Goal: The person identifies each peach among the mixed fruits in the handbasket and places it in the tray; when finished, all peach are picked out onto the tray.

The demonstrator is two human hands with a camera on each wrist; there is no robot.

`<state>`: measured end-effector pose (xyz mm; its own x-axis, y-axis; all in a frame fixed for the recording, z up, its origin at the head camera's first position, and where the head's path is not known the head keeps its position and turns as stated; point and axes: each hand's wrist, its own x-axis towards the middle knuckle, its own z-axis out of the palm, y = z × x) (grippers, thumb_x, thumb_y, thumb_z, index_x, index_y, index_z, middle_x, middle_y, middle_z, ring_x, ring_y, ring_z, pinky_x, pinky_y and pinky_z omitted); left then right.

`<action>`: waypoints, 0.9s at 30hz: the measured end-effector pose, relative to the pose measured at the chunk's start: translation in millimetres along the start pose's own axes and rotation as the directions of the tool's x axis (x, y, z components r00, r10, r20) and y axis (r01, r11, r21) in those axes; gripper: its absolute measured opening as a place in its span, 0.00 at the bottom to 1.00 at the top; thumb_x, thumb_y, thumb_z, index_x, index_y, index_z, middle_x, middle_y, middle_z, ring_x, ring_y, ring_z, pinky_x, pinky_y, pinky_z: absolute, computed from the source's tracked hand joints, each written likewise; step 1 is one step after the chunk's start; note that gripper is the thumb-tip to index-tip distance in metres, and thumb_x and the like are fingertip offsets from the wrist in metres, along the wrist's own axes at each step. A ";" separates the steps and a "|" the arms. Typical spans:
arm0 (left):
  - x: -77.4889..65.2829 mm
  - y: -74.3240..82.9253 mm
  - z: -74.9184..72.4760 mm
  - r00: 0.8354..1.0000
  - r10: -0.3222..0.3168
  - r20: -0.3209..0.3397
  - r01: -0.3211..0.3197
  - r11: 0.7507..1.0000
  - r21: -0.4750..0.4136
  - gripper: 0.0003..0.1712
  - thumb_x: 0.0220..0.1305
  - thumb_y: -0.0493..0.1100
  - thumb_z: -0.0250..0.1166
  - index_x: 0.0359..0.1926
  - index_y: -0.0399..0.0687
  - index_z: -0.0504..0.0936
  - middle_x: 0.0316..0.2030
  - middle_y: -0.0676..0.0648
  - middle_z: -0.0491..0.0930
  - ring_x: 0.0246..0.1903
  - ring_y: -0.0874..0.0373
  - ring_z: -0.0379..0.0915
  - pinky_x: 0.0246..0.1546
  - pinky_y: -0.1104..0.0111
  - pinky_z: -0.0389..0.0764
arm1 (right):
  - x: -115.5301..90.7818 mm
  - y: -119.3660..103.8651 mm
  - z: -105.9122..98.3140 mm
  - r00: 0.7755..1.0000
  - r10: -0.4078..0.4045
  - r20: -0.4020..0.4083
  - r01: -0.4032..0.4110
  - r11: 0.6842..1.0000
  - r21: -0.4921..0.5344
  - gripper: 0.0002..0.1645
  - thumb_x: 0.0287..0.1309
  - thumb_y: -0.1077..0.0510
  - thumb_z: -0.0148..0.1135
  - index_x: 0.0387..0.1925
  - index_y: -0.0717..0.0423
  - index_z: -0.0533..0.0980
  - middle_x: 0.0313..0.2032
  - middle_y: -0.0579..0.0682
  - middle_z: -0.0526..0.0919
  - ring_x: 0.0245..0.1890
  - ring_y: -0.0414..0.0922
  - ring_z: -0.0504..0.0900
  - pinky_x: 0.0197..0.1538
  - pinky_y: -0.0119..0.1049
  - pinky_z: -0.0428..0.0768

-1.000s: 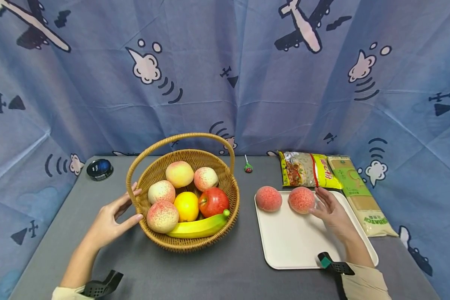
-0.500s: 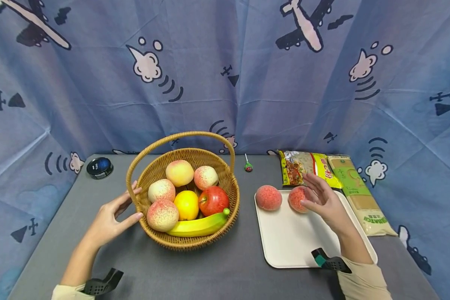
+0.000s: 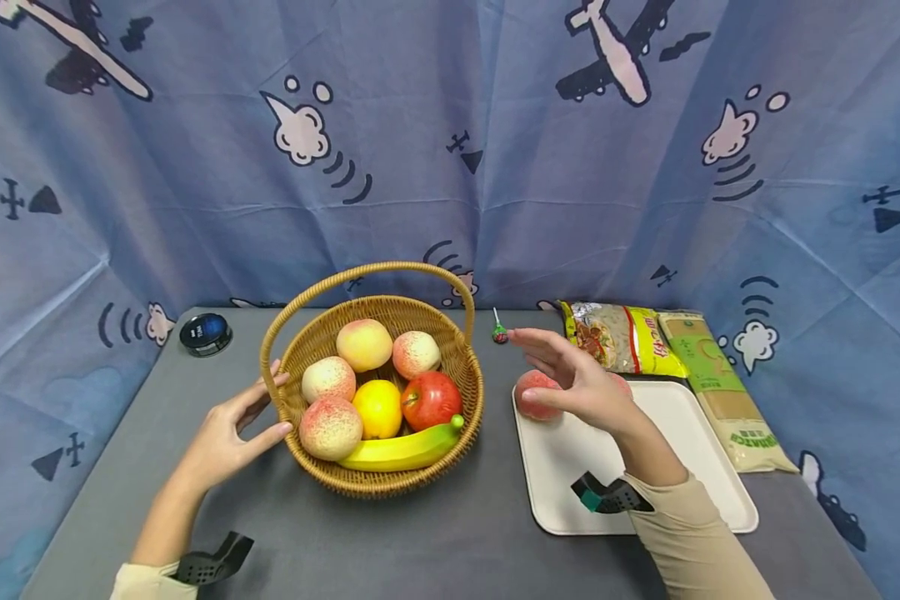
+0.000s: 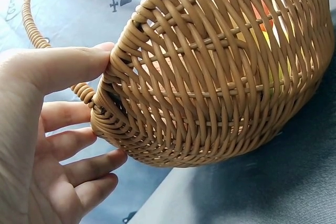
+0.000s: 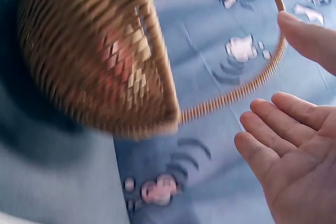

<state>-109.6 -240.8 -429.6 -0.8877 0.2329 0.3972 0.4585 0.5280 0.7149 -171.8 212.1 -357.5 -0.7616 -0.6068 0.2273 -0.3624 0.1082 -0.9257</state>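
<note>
1. On the grey table (image 3: 420, 542), left of the white tray (image 3: 690, 433), the basket (image 3: 375, 487) stands upright, holding an apple (image 3: 432, 400), a banana (image 3: 401, 450) and other fruit (image 3: 364, 345).
2. Your left hand (image 3: 223, 435) lightly grasps its rim at the foot of the handle (image 3: 375, 267); your right hand (image 3: 581, 390) is released, fingers extended above the tray, holding nothing.
3. If your left hand pulled up on that one side, the basket could tip and the banana might slide over the rim.
4. If your right hand dipped, it could knock the red fruit (image 3: 534, 383) on the tray; straying forward, it might brush the lollipop (image 3: 499, 335).
5. The left wrist view shows you all four left fingers, partly hidden from the head view, which alone shows the basket's contents clearly.
6. The right wrist view, its basket blurred, shows your bare right palm; the head view does not.
</note>
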 end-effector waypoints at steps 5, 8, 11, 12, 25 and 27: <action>1.3 0.9 -0.1 1.000 0.001 -0.001 -0.001 1.000 0.003 0.34 0.53 0.32 0.68 0.63 0.37 0.70 0.67 0.34 0.60 0.59 0.80 0.59 0.56 0.87 0.65 | 31.2 -12.8 20.7 0.995 -0.009 0.095 0.012 1.000 -0.028 0.41 0.54 0.67 0.65 0.67 0.62 0.59 0.67 0.61 0.62 0.69 0.49 0.60 0.72 0.35 0.61; 1.7 1.5 -0.5 1.000 0.000 -0.001 0.000 1.000 0.008 0.34 0.54 0.32 0.68 0.63 0.38 0.70 0.68 0.35 0.60 0.58 0.80 0.60 0.56 0.87 0.66 | 50.5 -18.9 31.7 0.989 -0.006 0.146 0.011 0.999 -0.039 0.40 0.55 0.64 0.66 0.67 0.61 0.60 0.67 0.59 0.64 0.69 0.52 0.61 0.72 0.42 0.61; 1.7 1.6 -0.5 1.000 0.000 -0.001 0.000 1.000 0.009 0.34 0.54 0.32 0.68 0.64 0.39 0.70 0.69 0.39 0.60 0.58 0.79 0.59 0.56 0.87 0.65 | 69.2 -23.0 41.6 0.980 0.013 0.199 -0.009 1.000 -0.024 0.40 0.54 0.61 0.67 0.67 0.60 0.61 0.67 0.56 0.66 0.68 0.52 0.62 0.72 0.47 0.61; 1.6 1.6 -0.5 1.000 0.000 -0.002 0.000 1.000 0.009 0.34 0.54 0.32 0.68 0.64 0.39 0.70 0.69 0.41 0.60 0.59 0.79 0.60 0.56 0.87 0.65 | 75.4 -23.7 44.6 0.976 0.017 0.219 -0.013 1.000 -0.020 0.40 0.54 0.60 0.68 0.66 0.60 0.61 0.66 0.56 0.66 0.68 0.51 0.63 0.72 0.49 0.61; 0.5 0.0 1.3 1.000 0.007 -0.005 -0.007 1.000 0.009 0.36 0.53 0.32 0.69 0.64 0.40 0.70 0.67 0.36 0.62 0.58 0.79 0.61 0.57 0.89 0.65 | 139.5 -29.2 86.0 0.891 0.040 0.452 -0.019 0.999 -0.050 0.36 0.56 0.64 0.64 0.65 0.62 0.62 0.66 0.59 0.66 0.67 0.54 0.64 0.71 0.40 0.63; 0.1 -0.4 1.5 1.000 0.005 -0.005 -0.005 1.000 0.012 0.36 0.53 0.33 0.69 0.64 0.40 0.70 0.68 0.37 0.62 0.57 0.79 0.61 0.56 0.89 0.65 | 146.4 -29.4 93.7 0.876 0.061 0.479 -0.035 0.997 -0.062 0.36 0.56 0.63 0.64 0.65 0.62 0.62 0.65 0.59 0.67 0.67 0.53 0.64 0.71 0.39 0.64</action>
<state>-109.9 -239.7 -430.7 -0.8852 0.2318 0.4034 0.4623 0.5363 0.7062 -222.3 46.4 -325.3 -0.4316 -0.9020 -0.0020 -0.3678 0.1780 -0.9127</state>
